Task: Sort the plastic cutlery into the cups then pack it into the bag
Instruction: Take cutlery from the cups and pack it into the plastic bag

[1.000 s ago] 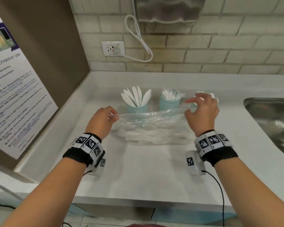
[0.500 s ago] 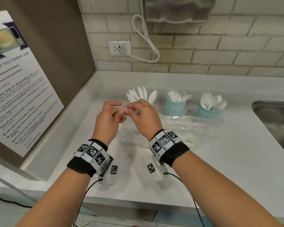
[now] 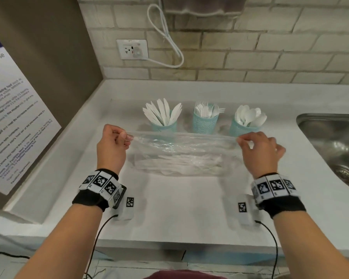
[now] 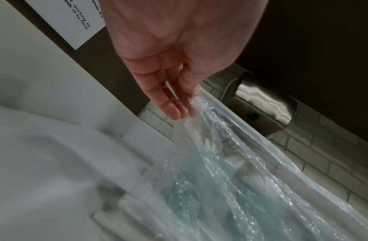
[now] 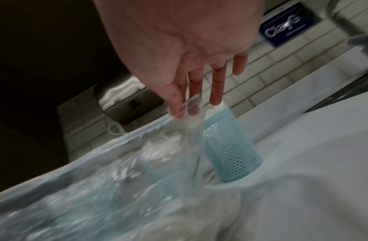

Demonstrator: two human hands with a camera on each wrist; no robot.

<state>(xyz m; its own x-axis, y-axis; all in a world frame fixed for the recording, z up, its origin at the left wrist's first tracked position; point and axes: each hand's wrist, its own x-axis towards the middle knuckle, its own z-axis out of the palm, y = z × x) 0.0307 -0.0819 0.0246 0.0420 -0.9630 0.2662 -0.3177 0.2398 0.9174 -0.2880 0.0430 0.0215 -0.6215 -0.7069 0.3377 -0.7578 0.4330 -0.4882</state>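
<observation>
A clear plastic zip bag [image 3: 181, 156] hangs stretched above the white counter, its top strip taut between my hands. My left hand [image 3: 117, 141] pinches the bag's left top corner [image 4: 191, 104]. My right hand [image 3: 256, 148] pinches the right top corner [image 5: 189, 106]. White cutlery shows dimly through the bag's lower part. Behind the bag stand three teal mesh cups: one with knives [image 3: 163, 115], one with forks [image 3: 206, 117], one with spoons [image 3: 248, 119]. The spoon cup [image 5: 228, 146] sits just past my right fingers.
A steel sink [image 3: 334, 146] lies at the right. A brown panel with a microwave notice [image 3: 14, 121] closes the left side. The brick wall carries a socket [image 3: 132, 49] with a white cable [image 3: 165, 37]. A steel dispenser [image 4: 261, 104] hangs above.
My right hand, which pinched the bag's strip next to my left hand half a second ago, has slid right along the top to the far corner. The bag is stretched wide again.
</observation>
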